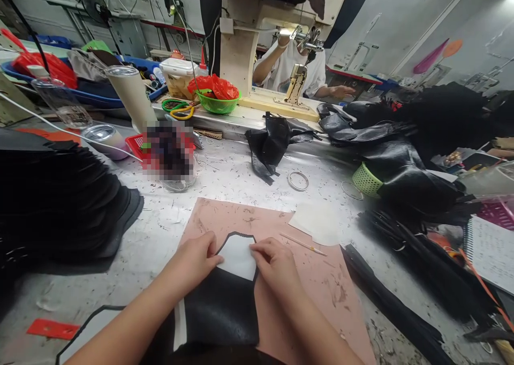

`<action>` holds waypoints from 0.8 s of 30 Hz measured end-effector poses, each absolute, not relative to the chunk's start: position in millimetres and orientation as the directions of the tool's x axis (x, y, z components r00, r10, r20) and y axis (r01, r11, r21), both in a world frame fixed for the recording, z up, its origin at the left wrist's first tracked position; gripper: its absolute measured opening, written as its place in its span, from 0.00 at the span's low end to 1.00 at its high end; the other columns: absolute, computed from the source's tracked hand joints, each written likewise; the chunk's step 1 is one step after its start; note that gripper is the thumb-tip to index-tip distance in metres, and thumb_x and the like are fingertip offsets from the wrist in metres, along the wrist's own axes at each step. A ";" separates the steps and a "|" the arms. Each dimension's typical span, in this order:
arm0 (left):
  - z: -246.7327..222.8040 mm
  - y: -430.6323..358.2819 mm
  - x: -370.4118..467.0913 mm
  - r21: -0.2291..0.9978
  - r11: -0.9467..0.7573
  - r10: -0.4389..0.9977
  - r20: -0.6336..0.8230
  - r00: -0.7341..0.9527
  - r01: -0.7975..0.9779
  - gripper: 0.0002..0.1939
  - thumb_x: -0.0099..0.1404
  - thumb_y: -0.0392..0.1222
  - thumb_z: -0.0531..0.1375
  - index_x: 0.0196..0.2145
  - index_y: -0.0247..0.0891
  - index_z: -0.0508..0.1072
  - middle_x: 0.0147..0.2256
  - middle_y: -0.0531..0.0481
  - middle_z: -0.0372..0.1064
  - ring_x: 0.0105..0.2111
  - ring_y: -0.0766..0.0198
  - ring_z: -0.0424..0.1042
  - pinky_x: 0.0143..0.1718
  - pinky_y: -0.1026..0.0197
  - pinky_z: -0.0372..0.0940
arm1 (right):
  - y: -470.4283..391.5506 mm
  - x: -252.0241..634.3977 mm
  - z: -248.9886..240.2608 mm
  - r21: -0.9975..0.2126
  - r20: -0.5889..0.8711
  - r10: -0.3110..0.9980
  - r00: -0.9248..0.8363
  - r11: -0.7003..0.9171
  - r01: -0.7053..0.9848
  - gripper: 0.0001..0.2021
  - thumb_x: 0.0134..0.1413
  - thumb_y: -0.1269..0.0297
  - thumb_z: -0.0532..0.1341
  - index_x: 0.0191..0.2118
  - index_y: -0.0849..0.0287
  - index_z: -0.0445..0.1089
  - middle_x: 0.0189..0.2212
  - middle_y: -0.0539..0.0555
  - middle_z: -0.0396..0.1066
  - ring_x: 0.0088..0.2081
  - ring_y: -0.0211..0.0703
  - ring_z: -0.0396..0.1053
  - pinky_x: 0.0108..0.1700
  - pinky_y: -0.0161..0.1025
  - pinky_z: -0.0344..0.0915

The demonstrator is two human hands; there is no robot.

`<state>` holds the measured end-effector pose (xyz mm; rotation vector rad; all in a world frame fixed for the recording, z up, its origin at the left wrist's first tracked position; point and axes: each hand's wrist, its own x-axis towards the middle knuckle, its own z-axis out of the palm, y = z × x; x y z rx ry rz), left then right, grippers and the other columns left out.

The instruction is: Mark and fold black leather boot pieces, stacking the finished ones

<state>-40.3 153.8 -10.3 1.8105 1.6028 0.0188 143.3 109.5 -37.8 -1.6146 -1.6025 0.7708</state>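
A shiny black leather-like piece [225,314] lies on a pinkish-brown board [317,295] before me. Its far end carries a white patch [240,258] framed by a narrow black border. My left hand [198,260] is closed at the patch's left edge, thumb on the white surface. Opposite it, my right hand [277,263] pinches the right edge near the upper corner. The undersides of the fingers are hidden. To the right on the board rest thin white sheets [315,223] and a slim pencil-like stick [303,243].
Black stacked pieces [60,204] stand at left; black material [413,167] is heaped at right. A sewing machine [236,49] stands behind, with a person [317,76] beyond it. A tape roll [297,181], tumbler [130,97], scissors [182,112] and notebook [492,252] surround the workspace.
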 end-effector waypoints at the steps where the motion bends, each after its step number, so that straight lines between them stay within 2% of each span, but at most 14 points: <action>1: -10.2 154.2 -40.2 0.502 0.019 0.872 -0.431 0.232 0.864 0.11 0.52 0.40 0.55 0.21 0.41 0.53 0.18 0.59 0.57 0.23 0.64 0.62 0.24 0.64 0.51 | 110.0 143.3 -37.5 -0.823 0.072 0.996 0.047 0.033 0.567 0.09 0.48 0.74 0.56 0.30 0.59 0.75 0.29 0.54 0.72 0.33 0.41 0.70 0.37 0.36 0.66; 11: -14.2 157.0 -41.2 0.467 -0.020 0.867 -0.433 0.248 0.884 0.12 0.53 0.41 0.55 0.21 0.41 0.53 0.19 0.58 0.58 0.23 0.64 0.62 0.24 0.65 0.51 | 111.7 139.9 -35.4 -0.794 0.040 0.999 0.031 0.013 0.608 0.10 0.49 0.74 0.56 0.31 0.58 0.75 0.29 0.53 0.71 0.32 0.40 0.70 0.36 0.36 0.67; 16: -8.0 155.5 -40.3 0.428 -0.059 0.867 -0.427 0.259 0.902 0.11 0.55 0.41 0.56 0.21 0.41 0.54 0.18 0.57 0.59 0.23 0.63 0.62 0.23 0.64 0.50 | 111.8 148.2 -32.7 -0.622 0.147 0.989 0.024 0.074 0.779 0.07 0.48 0.72 0.58 0.27 0.58 0.73 0.30 0.55 0.67 0.33 0.45 0.66 0.35 0.41 0.66; 18: -5.4 152.7 -40.4 0.411 -0.073 0.869 -0.420 0.260 0.909 0.08 0.55 0.41 0.56 0.23 0.41 0.58 0.20 0.56 0.60 0.23 0.62 0.63 0.24 0.63 0.50 | 112.0 152.5 -32.9 -0.610 0.187 0.981 0.044 0.080 0.788 0.07 0.48 0.73 0.57 0.27 0.59 0.71 0.29 0.55 0.66 0.33 0.44 0.65 0.34 0.41 0.66; 20: -6.3 148.6 -41.6 0.407 -0.154 0.886 -0.347 0.308 0.900 0.02 0.57 0.40 0.55 0.29 0.41 0.63 0.25 0.54 0.63 0.27 0.61 0.65 0.26 0.62 0.53 | 111.3 151.7 -34.5 -0.620 0.235 0.972 0.000 0.150 0.770 0.09 0.50 0.75 0.54 0.32 0.59 0.71 0.32 0.55 0.67 0.34 0.43 0.65 0.36 0.40 0.66; 22: -11.6 144.1 -44.9 0.393 -0.289 0.891 -0.223 0.396 0.873 0.08 0.58 0.38 0.54 0.37 0.43 0.67 0.31 0.52 0.64 0.32 0.60 0.66 0.30 0.61 0.56 | 109.9 144.5 -36.8 -0.590 0.278 0.951 -0.133 0.278 0.758 0.12 0.52 0.75 0.53 0.41 0.60 0.69 0.38 0.57 0.68 0.39 0.44 0.65 0.42 0.40 0.65; 24: -19.4 139.7 -51.0 0.383 -0.416 0.868 -0.106 0.486 0.825 0.11 0.59 0.36 0.52 0.40 0.44 0.69 0.33 0.51 0.62 0.33 0.61 0.66 0.33 0.61 0.59 | 108.7 133.9 -38.1 -0.518 0.261 0.930 -0.259 0.361 0.775 0.16 0.53 0.74 0.53 0.49 0.61 0.65 0.44 0.57 0.68 0.42 0.45 0.63 0.45 0.42 0.64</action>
